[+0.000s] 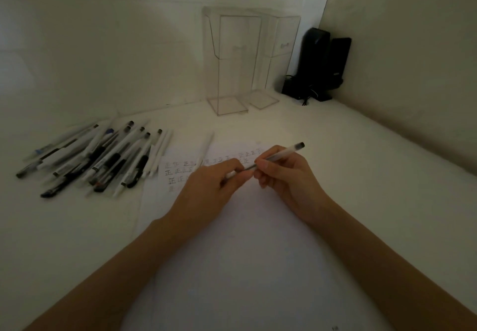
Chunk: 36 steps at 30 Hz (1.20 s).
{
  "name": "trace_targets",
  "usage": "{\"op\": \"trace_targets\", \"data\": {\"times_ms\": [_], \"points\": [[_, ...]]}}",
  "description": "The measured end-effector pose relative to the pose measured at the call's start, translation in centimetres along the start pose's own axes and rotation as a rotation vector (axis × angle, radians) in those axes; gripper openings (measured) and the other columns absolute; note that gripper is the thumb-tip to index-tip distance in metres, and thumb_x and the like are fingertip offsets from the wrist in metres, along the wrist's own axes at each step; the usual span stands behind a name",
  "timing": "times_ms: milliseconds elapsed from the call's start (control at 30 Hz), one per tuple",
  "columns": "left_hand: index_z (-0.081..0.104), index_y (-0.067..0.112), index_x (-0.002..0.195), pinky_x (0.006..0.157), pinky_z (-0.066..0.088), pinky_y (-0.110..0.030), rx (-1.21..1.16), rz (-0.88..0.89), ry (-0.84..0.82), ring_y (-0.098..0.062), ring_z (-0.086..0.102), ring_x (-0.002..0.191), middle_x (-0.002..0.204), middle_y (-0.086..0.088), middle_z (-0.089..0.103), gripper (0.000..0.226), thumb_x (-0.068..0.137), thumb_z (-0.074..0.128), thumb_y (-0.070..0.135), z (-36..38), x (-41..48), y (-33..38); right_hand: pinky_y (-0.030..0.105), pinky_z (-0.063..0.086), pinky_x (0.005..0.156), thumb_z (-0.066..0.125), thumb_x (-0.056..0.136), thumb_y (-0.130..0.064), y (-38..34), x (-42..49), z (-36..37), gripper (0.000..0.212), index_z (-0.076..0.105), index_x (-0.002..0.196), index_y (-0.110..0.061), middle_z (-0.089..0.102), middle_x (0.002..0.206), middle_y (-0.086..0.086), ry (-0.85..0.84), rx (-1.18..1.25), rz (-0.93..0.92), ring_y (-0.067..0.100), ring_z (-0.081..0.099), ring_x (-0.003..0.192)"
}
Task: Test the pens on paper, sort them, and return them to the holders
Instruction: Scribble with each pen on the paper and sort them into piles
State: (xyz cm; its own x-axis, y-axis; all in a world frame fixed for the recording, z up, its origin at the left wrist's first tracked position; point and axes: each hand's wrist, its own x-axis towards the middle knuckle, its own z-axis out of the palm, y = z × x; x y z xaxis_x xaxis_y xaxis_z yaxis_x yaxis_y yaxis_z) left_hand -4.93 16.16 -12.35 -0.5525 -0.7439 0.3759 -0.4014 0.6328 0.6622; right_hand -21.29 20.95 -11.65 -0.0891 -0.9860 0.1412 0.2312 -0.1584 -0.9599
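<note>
**Both hands on one pen above the test sheet**

The pale white worktop (361, 175) runs into a corner between two plain walls, dimly lit. On it lies a large white sheet of paper (232, 240), reaching from the near edge up to the middle, with rows of small handwritten test marks (178, 171) along its far end. Two tall clear acrylic pen holders (232, 67) stand side by side near the back wall, apparently with nothing in them; just right of them, in the corner, sit black box-shaped devices (320, 64) with a cable.

A loose pile of black-and-white pens (103, 157) lies fanned out on the worktop left of the paper, well apart from the holders.

Over the written part of the sheet, the right hand (284, 175) has its fingers closed round a slim translucent pen with a dark end cap (281, 153), which slants up and to the right. The left hand (209, 186) pinches the pen's lower, near end, its fingers closed on it; whether that is a cap or the tip I cannot tell.
</note>
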Motion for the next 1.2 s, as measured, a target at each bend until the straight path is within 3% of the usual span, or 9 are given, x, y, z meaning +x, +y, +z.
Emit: {"op": "trace_targets", "data": {"times_ms": [167, 300, 433, 633, 733, 833, 933, 1100, 1200], "points": [[0.037, 0.033, 0.100, 0.053, 0.033, -0.019, 0.159, -0.138, -0.067, -0.002, 0.041, 0.053, 0.062, 0.011, 0.043, 0.057, 0.062, 0.042, 0.075, -0.2, 0.0, 0.4, 0.024, 0.046, 0.049, 0.043, 0.094, -0.008, -1.3, 0.3, -2.1, 0.021, 0.058, 0.082, 0.001, 0.063, 0.061, 0.008, 0.204, -0.077, -0.132, 0.020, 0.057, 0.055], [0.035, 0.045, 0.126, 0.076, 0.032, -0.025, 0.454, 0.093, -0.196, -0.008, 0.042, 0.090, 0.096, 0.012, 0.039, 0.064, 0.073, 0.023, 0.080, 0.0, -0.3, -0.2, 0.025, 0.050, 0.054, 0.050, 0.096, -0.015, -2.1, 0.5, -4.2, 0.021, 0.066, 0.089, -0.002, 0.069, 0.071, 0.011, 0.395, -0.308, -0.135, 0.018, 0.062, 0.061], [0.029, 0.050, 0.134, 0.083, 0.025, -0.031, 0.607, 0.181, -0.331, -0.013, 0.035, 0.100, 0.108, 0.005, 0.035, 0.068, 0.075, 0.004, 0.074, 1.1, -0.4, -1.1, 0.028, 0.051, 0.056, 0.066, 0.085, -0.012, -1.1, 1.0, -3.6, 0.011, 0.060, 0.082, -0.004, 0.062, 0.065, 0.004, 0.357, -0.525, -0.065, 0.015, 0.058, 0.057], [0.043, 0.046, 0.127, 0.074, 0.031, -0.031, 0.634, 0.241, -0.260, -0.016, 0.044, 0.089, 0.098, 0.003, 0.043, 0.063, 0.082, 0.006, 0.071, 1.3, -0.4, -1.5, 0.019, 0.045, 0.053, 0.064, 0.086, -0.008, 0.0, 1.9, -2.2, 0.014, 0.055, 0.076, -0.005, 0.065, 0.064, 0.005, 0.221, -0.550, -0.031, 0.008, 0.056, 0.055], [0.054, 0.043, 0.118, 0.065, 0.037, -0.029, 0.639, 0.275, -0.162, -0.013, 0.049, 0.076, 0.087, 0.004, 0.048, 0.051, 0.088, 0.018, 0.064, 1.7, -0.5, -1.8, 0.016, 0.034, 0.047, 0.066, 0.080, -0.006, 0.6, 2.4, -2.1, 0.029, 0.044, 0.063, -0.009, 0.046, 0.052, -0.002, 0.295, -0.671, -0.060, 0.003, 0.040, 0.047], [0.054, 0.040, 0.119, 0.068, 0.038, -0.027, 0.591, 0.309, -0.150, -0.013, 0.050, 0.079, 0.090, 0.004, 0.049, 0.052, 0.090, 0.018, 0.062, 1.9, -0.5, -2.1, 0.017, 0.026, 0.043, 0.060, 0.076, -0.001, 0.9, 2.5, -2.1, 0.034, 0.035, 0.057, -0.014, 0.032, 0.050, -0.002, 0.360, -0.716, -0.065, 0.005, 0.028, 0.045], [0.054, 0.037, 0.121, 0.075, 0.041, -0.029, 0.524, 0.305, -0.168, -0.016, 0.051, 0.089, 0.098, 0.000, 0.050, 0.049, 0.088, 0.025, 0.060, 1.9, -0.6, -2.1, 0.016, 0.027, 0.039, 0.058, 0.077, 0.001, 1.1, 2.6, -2.3, 0.030, 0.037, 0.058, -0.011, 0.035, 0.047, 0.000, 0.337, -0.690, -0.048, 0.007, 0.031, 0.041], [0.051, 0.038, 0.124, 0.076, 0.036, -0.027, 0.527, 0.267, -0.206, -0.016, 0.049, 0.089, 0.098, 0.000, 0.048, 0.054, 0.090, 0.017, 0.062, 1.9, -0.6, -2.0, 0.016, 0.032, 0.040, 0.058, 0.078, -0.001, 1.3, 2.7, -2.2, 0.023, 0.043, 0.062, -0.006, 0.045, 0.043, 0.000, 0.298, -0.742, -0.048, 0.004, 0.038, 0.036], [0.050, 0.038, 0.126, 0.077, 0.036, -0.028, 0.512, 0.260, -0.221, -0.016, 0.046, 0.090, 0.097, -0.001, 0.046, 0.056, 0.089, 0.016, 0.063, 1.9, -0.6, -2.1, 0.024, 0.033, 0.044, 0.058, 0.078, -0.005, 1.3, 2.8, -2.1, 0.022, 0.042, 0.063, -0.008, 0.046, 0.050, 0.008, 0.278, -0.807, -0.028, 0.005, 0.038, 0.039]]}}
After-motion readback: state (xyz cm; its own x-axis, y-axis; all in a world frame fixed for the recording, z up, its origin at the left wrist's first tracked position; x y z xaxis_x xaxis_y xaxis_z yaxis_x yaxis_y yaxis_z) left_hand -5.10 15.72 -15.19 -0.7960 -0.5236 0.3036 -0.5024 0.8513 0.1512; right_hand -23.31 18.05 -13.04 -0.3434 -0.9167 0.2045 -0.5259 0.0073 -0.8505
